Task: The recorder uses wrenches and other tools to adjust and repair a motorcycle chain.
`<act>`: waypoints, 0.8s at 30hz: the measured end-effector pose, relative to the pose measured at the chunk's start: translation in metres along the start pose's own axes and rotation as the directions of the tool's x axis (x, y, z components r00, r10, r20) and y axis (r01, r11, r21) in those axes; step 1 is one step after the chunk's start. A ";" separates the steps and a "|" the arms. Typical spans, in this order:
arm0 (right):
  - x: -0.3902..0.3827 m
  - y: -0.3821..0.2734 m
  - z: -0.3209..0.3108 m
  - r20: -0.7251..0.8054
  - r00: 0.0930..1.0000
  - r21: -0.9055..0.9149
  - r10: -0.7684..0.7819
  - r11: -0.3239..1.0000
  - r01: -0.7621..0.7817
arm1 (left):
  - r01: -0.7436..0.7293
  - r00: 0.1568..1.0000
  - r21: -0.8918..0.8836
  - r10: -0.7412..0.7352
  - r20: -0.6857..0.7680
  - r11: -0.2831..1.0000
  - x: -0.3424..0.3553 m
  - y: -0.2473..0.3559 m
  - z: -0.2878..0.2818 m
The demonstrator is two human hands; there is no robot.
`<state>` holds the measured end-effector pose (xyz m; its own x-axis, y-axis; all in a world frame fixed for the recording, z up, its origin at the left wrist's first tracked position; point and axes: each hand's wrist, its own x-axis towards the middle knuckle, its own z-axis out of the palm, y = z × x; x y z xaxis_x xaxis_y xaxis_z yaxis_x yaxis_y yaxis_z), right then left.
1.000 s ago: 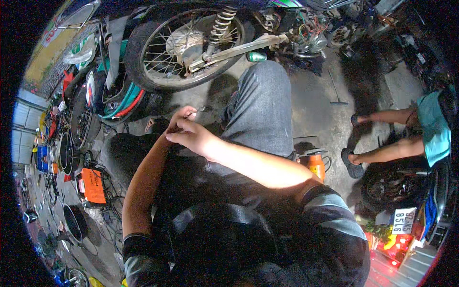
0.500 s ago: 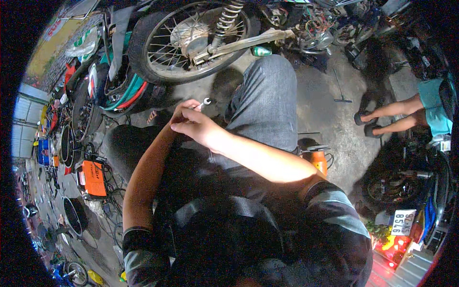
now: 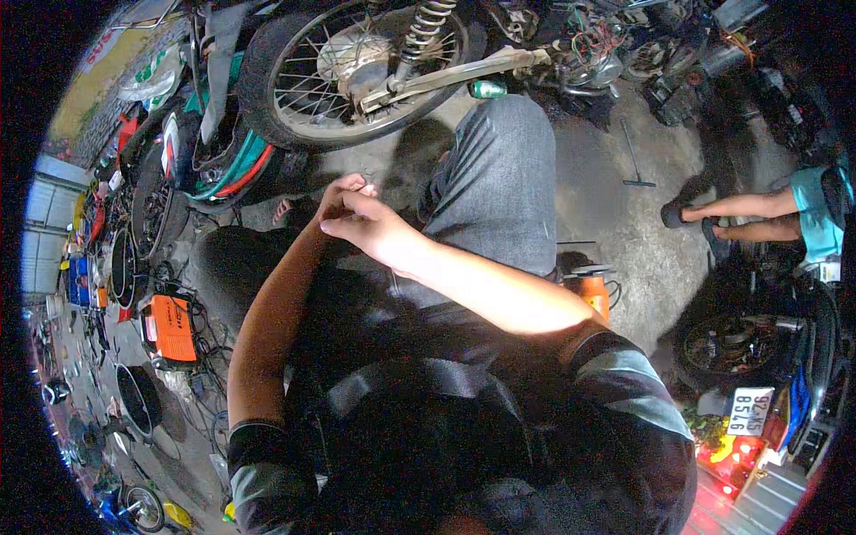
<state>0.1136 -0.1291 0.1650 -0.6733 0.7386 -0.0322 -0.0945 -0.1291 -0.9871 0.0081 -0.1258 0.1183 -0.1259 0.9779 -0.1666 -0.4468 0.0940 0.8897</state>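
Spoked motorcycle wheel [image 3: 357,71] with chrome shock spring above rough concrete floor [image 3: 624,232], grey denim knee [image 3: 499,187], right hand [image 3: 366,227] and left hand [image 3: 334,201] curled together, pinching a small metal part [image 3: 366,181], barely visible.

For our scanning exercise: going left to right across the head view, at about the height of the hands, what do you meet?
Orange machine → left hand → right hand → grey trouser knee → another person's legs.
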 end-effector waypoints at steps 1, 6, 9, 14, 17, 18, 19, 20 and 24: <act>0.001 0.002 -0.001 -0.008 1.000 -0.021 -0.009 1.000 0.009 | -0.051 0.999 0.001 0.051 0.014 0.999 0.001 -0.002 0.000; 0.005 -0.007 -0.002 -0.001 0.997 -0.056 -0.079 0.995 0.079 | -0.134 0.986 0.042 0.129 0.102 0.990 0.022 -0.018 -0.027; 0.006 -0.025 -0.009 0.047 0.995 -0.096 -0.088 0.991 0.093 | -0.009 0.999 -0.187 0.014 0.028 0.982 0.024 -0.022 -0.027; 0.004 -0.049 -0.019 0.049 0.972 -0.807 -0.228 0.564 0.173 | -0.167 0.986 0.580 0.131 0.104 0.797 0.030 0.030 -0.021; 0.012 -0.063 -0.028 0.109 0.971 -0.886 -0.213 0.422 0.192 | -0.114 0.991 0.196 0.125 -0.042 0.974 0.019 0.057 0.004; 0.017 -0.067 -0.026 0.131 0.970 -0.906 -0.206 0.372 0.201 | -0.155 0.986 0.128 0.161 -0.037 0.980 0.019 0.060 0.002; 0.025 -0.070 -0.025 0.152 0.969 -0.923 -0.193 0.322 0.209 | -0.190 0.981 0.058 0.193 -0.035 0.980 0.019 0.062 -0.002; 0.039 -0.072 -0.027 0.140 0.986 -0.948 -0.091 0.274 0.160 | -0.182 0.981 0.172 0.190 -0.034 0.968 0.024 0.066 -0.008; 0.090 -0.073 -0.037 0.349 0.933 -0.838 -0.088 0.416 0.353 | -0.188 0.981 0.079 0.191 -0.027 0.979 0.022 0.097 -0.003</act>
<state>0.0871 -0.0290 0.2284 -0.8757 0.4698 0.1118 0.3380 0.7616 -0.5530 -0.0404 -0.0962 0.1998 -0.2330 0.9725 -0.0054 -0.3433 -0.0771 0.9361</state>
